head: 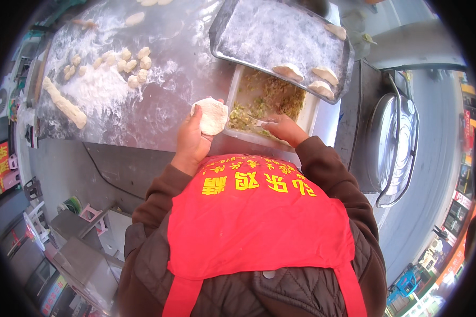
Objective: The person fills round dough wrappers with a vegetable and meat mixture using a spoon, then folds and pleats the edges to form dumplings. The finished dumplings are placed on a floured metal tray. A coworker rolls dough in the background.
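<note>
A round, flat dough wrapper (213,116) lies across the palm and fingers of my left hand (194,138), the thumb resting on its edge. Just right of it, my right hand (284,128) grips a small light-coloured utensil (256,121), whose tip is in the chopped filling (275,93). That filling, greenish and brown, spreads inside a white rectangular tub (252,137). Over the tub's far side sits a floured metal tray (269,35) bearing several filled dumplings (288,72). Small dough pieces (130,65) lie on the floured worktop (142,115) at the left.
A dough roll (64,102) rests near the worktop's left end, with flattened dough (135,19) farther back. Beyond the worktop's right side stands a metal unit with a round shiny lid (392,142) and bent metal bars. Stools (91,214) and a grey box-like table (83,261) are lower left.
</note>
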Motion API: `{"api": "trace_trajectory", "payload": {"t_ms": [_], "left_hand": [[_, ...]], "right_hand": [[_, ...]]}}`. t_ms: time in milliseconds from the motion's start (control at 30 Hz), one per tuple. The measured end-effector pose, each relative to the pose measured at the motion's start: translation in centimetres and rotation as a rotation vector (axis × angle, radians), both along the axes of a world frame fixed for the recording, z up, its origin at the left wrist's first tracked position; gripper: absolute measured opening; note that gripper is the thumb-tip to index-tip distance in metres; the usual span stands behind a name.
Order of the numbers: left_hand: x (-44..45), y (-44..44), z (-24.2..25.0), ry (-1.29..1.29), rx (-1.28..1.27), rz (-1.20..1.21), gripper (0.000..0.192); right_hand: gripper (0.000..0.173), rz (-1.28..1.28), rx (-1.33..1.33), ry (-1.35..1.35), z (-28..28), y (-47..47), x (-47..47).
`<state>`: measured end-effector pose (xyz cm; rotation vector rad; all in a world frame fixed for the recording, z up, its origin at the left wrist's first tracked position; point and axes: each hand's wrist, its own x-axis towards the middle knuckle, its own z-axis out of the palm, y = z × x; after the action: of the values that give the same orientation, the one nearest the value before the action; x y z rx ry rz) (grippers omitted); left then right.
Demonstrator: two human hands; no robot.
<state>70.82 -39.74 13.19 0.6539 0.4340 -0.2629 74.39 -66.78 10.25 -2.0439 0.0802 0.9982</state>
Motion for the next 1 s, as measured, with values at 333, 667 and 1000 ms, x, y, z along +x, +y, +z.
{"api": "trace_trajectory", "payload": {"t_ms": [333,667,1000], "left_hand": [[3.3,-5.6,-0.9,0.163,0.155,-0.041,0.04],[6.1,-12.0,-3.5,0.257,-0.239,-0.017,0.041],[6.5,-12.0,-3.2,0.273,-0.365,-0.103,0.046]], "right_hand": [[0.037,-0.4,0.163,-0.169,4.3,-2.1,-1.6],[0.06,0.29,-0.554,-1.095,3.5,0.8,-5.4],[0.044,-0.145,-0.209,-0.967,4.2,-0.4,-6.2]]}}
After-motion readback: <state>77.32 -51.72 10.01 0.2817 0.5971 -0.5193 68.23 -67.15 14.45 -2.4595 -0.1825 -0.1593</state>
